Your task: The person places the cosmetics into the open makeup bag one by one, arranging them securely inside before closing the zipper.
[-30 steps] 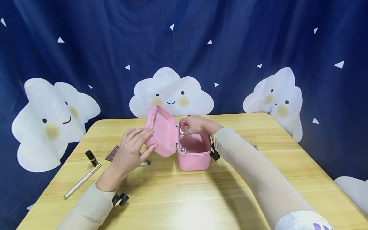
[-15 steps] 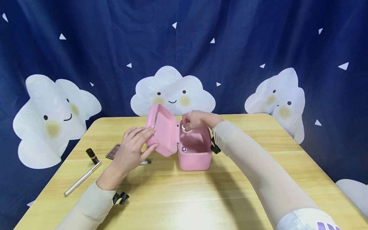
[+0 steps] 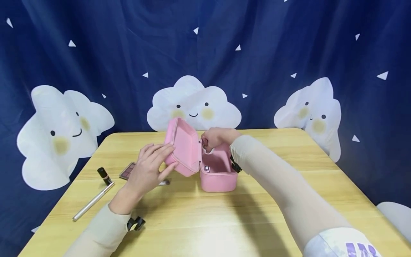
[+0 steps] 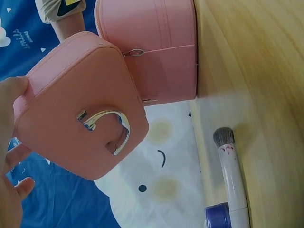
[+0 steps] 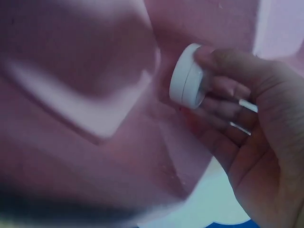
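1. We judge the step in hand to be handling the white jar inside the pink case; one moment does not tell us whether it is going in or coming out.
2. The right hand pinches the jar between thumb and fingers, tipped on its side, toward the case's far end on the hinge side.
3. The left hand rests fairly straight, spread fingers on the rim of the tilted-back lid, not wrapped around it.
4. The next move, as we judge it, calls for a steady lid and a level jar, with the knuckles clear of the case wall.
5. Toward the left edge of the table, a silver pen lies with its far end by a black-capped tube.
6. The palette is partly hidden behind the left hand, as is the handle of the brush in the head view.
7. A blue thing beside the brush is cut off, and we cannot name it.
8. A silver-topped item sits in the case's near hinge-side corner, too small to identify.
9. We cannot tell whether the jar touches the case floor.
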`<state>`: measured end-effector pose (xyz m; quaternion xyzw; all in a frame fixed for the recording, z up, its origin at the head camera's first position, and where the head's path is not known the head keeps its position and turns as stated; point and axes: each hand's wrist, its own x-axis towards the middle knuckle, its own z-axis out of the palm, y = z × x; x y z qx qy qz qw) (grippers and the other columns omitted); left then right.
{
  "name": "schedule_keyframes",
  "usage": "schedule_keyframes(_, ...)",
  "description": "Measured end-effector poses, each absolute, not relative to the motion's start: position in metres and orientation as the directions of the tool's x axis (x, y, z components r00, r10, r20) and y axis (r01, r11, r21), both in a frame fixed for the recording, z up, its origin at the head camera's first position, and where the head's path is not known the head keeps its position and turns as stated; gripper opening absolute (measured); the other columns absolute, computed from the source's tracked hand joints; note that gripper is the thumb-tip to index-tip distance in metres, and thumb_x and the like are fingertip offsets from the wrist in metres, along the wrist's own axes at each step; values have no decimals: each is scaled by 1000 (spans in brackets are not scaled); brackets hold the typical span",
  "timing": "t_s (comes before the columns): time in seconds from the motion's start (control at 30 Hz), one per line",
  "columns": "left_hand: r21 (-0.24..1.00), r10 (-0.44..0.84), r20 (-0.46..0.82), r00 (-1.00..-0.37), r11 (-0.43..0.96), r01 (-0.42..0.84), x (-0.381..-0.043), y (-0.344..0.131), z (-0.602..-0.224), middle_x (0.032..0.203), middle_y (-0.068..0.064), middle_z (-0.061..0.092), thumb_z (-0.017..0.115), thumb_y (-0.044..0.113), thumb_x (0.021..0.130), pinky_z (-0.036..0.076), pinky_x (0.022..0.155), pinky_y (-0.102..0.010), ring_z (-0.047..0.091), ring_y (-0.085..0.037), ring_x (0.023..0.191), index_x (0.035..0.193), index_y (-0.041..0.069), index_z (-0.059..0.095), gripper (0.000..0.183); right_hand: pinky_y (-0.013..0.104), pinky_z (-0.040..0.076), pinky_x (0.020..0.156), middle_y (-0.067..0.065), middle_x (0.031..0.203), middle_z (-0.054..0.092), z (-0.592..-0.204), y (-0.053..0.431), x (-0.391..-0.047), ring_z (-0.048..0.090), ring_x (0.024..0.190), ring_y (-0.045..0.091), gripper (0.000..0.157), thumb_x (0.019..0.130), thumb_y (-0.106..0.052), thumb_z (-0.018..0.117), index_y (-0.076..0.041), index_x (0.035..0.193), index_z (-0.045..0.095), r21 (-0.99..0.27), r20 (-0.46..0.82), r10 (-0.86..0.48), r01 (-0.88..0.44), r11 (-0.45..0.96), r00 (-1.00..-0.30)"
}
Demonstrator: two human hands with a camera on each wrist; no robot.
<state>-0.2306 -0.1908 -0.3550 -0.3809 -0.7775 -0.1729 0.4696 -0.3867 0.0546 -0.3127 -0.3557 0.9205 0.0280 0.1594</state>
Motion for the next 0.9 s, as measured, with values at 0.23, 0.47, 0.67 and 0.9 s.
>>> schedule_keyframes(0.23, -99, 429, 868, -251, 644, 759, -232, -190, -354, 119, -13, 67, 56, 43, 98, 42, 96, -56, 62, -35, 104, 119, 1, 66, 48, 31, 52, 80, -6, 85, 71, -321, 47, -389, 59, 79, 15, 22, 81, -31, 74, -17, 98, 77, 37, -318, -660, -704, 709, -681)
schedule_keyframes(0.47, -102, 435, 863, -257, 648, 754, -231, -192, -353, 119, -14, 67, 55, 44, 98, 41, 97, -56, 62, -36, 104, 120, 1, 66, 49, 30, 51, 84, -5, 93, 72, -326, 43, -390, 61, 83, 15, 26, 84, -31, 72, -17, 106, 76, 37, -341, -658, -709, 705, -672)
schedule_keyframes(0.67, -110, 441, 862, -250, 645, 756, -231, -190, -352, 119, -13, 67, 55, 43, 98, 42, 96, -56, 62, -35, 103, 120, 2, 66, 48, 28, 47, 70, -3, 72, 57, -332, 42, -389, 51, 70, 16, 8, 85, -15, 68, -12, 78, 66, -10, -380, -637, -686, 727, -670)
schedule_keyframes(0.9, -106, 434, 865, -251, 648, 754, -230, -190, -354, 118, -13, 68, 55, 44, 98, 42, 95, -56, 62, -36, 102, 119, 2, 66, 49, 23, 31, 52, -4, 62, 38, -332, 44, -381, 36, 58, 11, 29, 85, -6, 61, -18, 64, 45, -55, -507, -511, -565, 823, -695)
